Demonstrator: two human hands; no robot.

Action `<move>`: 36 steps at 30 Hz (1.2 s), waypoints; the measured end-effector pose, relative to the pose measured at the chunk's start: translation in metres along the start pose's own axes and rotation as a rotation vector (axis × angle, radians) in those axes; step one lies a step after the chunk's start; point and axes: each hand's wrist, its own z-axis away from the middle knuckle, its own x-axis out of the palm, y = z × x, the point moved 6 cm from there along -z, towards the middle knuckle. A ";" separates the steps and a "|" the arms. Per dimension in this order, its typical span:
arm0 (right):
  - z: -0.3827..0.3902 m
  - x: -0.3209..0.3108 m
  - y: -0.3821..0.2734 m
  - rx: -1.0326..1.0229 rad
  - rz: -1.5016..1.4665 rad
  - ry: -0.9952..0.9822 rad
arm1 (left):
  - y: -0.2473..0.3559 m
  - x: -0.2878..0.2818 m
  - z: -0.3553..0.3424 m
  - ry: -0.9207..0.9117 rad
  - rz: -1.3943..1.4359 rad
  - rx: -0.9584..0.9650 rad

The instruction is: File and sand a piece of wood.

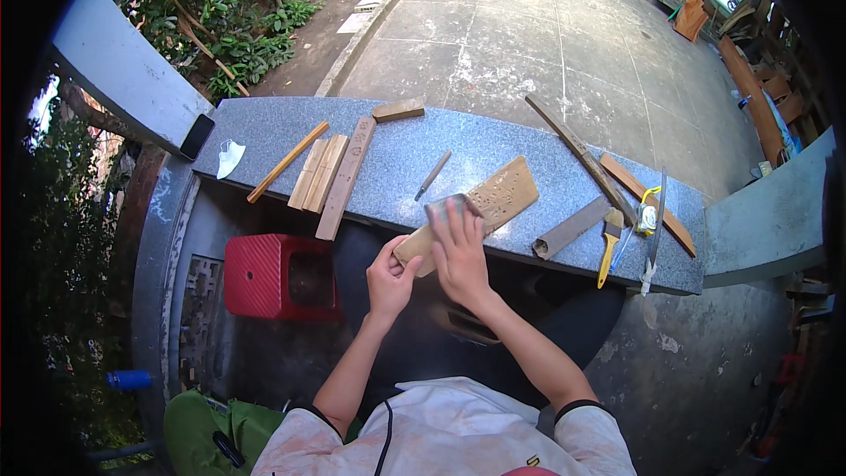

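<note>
The left grip (390, 282) pinches the near end of a tan wooden board (507, 196), which slants across the front edge of the grey counter (398, 152). The right grip (460, 242) lies flat over a greyish pad (435, 211) on the board; whether it clasps that pad, I cannot tell.

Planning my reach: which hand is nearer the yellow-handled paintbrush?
Right. The right hand lies over the wooden board, left of the paintbrush; the left hand grips that board's near end, farther left.
</note>
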 end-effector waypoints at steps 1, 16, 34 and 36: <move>-0.003 -0.001 0.005 -0.004 -0.001 0.001 | -0.001 0.000 -0.002 0.003 0.000 0.002; -0.062 -0.035 0.129 0.418 -0.203 0.282 | 0.025 0.001 0.002 -0.068 0.001 0.081; -0.116 -0.180 -0.020 -0.065 -0.117 0.329 | 0.055 0.025 0.003 -0.227 -0.333 0.230; -0.109 -0.168 -0.031 -0.073 -0.063 0.237 | 0.054 0.037 0.000 -0.155 -0.198 0.191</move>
